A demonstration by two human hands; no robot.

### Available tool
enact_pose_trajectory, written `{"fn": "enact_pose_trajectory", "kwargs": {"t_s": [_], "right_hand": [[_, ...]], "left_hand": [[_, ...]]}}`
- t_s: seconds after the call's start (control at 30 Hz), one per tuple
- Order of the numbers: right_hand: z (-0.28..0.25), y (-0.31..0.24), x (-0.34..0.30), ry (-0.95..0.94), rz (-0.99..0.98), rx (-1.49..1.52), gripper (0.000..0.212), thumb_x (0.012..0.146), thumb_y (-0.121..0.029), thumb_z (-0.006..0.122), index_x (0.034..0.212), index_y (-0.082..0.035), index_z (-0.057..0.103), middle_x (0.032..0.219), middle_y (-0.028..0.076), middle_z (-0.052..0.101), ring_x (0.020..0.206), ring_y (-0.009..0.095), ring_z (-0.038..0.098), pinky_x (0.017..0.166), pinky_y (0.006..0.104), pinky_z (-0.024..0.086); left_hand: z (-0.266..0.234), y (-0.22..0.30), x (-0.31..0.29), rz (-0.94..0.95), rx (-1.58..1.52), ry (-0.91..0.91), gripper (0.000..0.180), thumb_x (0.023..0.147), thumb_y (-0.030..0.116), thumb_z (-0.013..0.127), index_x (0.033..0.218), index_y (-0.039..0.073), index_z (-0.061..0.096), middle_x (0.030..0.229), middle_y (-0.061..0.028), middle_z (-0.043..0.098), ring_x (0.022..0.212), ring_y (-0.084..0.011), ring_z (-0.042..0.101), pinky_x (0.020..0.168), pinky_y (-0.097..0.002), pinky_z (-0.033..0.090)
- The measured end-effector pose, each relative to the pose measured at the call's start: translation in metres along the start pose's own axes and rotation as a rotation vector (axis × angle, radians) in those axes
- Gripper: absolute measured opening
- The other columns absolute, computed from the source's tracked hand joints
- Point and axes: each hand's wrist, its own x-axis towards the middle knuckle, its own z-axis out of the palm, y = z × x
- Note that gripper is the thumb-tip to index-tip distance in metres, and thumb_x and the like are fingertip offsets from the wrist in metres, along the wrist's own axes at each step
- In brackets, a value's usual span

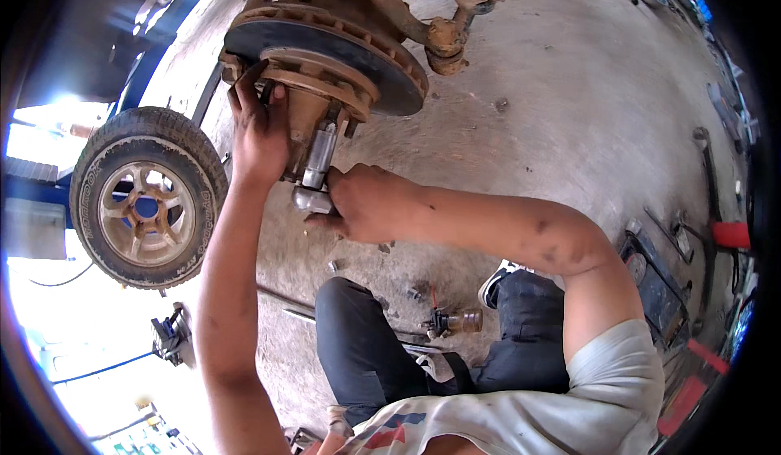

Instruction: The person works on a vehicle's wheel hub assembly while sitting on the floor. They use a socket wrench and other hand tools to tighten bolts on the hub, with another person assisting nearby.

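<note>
at the wheel hub, 12 o'clock of my view: work zone.
left hand: my fingers curl against the rusty hub flange, at 9 o'clock of the hub.
right hand: closed around the silver socket tool, gripping its lower end at 6 o'clock of the hub.
socket tool: stands on the hub centre, between my hands.
brake disc: behind the flange.
removed wheel: on the concrete floor, at 9 o'clock, well apart.
</note>
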Motion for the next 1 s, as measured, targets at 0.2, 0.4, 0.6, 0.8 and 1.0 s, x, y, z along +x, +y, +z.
{"fn": "enact_pose_trajectory", "kwargs": {"t_s": [0.2, 0.4, 0.6, 0.8, 1.0], "right_hand": [[0.009, 0.015, 0.001, 0.06, -0.111, 0.079, 0.057, 0.093, -0.049, 0.055, 0.097, 0.008, 0.059, 0.071, 0.022, 0.064, 0.072, 0.04, 0.067, 0.07, 0.0455, 0.055], [0.025, 0.023, 0.017, 0.089, -0.19, 0.142, 0.058, 0.093, -0.049, 0.057, 0.102, 0.008, 0.056, 0.073, 0.022, 0.065, 0.073, 0.04, 0.068, 0.069, 0.046, 0.055], [-0.014, 0.006, 0.001, -0.047, -0.123, 0.031, 0.055, 0.093, -0.047, 0.057, 0.092, 0.007, 0.06, 0.074, 0.023, 0.065, 0.073, 0.038, 0.069, 0.068, 0.0459, 0.056], [0.016, 0.026, 0.021, -0.007, -0.113, 0.097, 0.052, 0.092, -0.045, 0.059, 0.081, 0.006, 0.065, 0.079, 0.024, 0.067, 0.082, 0.038, 0.069, 0.075, 0.0453, 0.055], [-0.015, 0.014, 0.005, -0.142, -0.068, 0.124, 0.054, 0.086, -0.048, 0.065, 0.084, 0.006, 0.067, 0.08, 0.022, 0.068, 0.083, 0.038, 0.068, 0.078, 0.0444, 0.055]], "left_hand": [[0.001, 0.004, 0.002, -0.022, -0.067, -0.042, 0.049, 0.102, 0.035, 0.04, 0.14, 0.004, 0.037, 0.133, -0.0249, 0.043, 0.129, -0.0386, 0.04, 0.109, -0.0435, 0.03], [0.004, -0.003, 0.004, -0.039, -0.087, -0.049, 0.049, 0.103, 0.036, 0.04, 0.141, 0.004, 0.037, 0.137, -0.024, 0.041, 0.13, -0.0357, 0.039, 0.11, -0.0425, 0.028], [0.006, -0.01, 0.004, -0.028, -0.126, -0.057, 0.049, 0.103, 0.035, 0.04, 0.141, 0.004, 0.036, 0.139, -0.0242, 0.04, 0.131, -0.0367, 0.038, 0.11, -0.043, 0.029], [0.009, -0.01, 0.005, -0.047, -0.122, -0.081, 0.05, 0.103, 0.035, 0.04, 0.142, 0.005, 0.032, 0.141, -0.0241, 0.04, 0.131, -0.0361, 0.04, 0.11, -0.0425, 0.03], [0.006, -0.007, 0.004, -0.081, -0.131, -0.087, 0.053, 0.103, 0.037, 0.04, 0.143, 0.003, 0.03, 0.141, -0.0236, 0.04, 0.13, -0.0328, 0.041, 0.11, -0.0393, 0.03]]}}
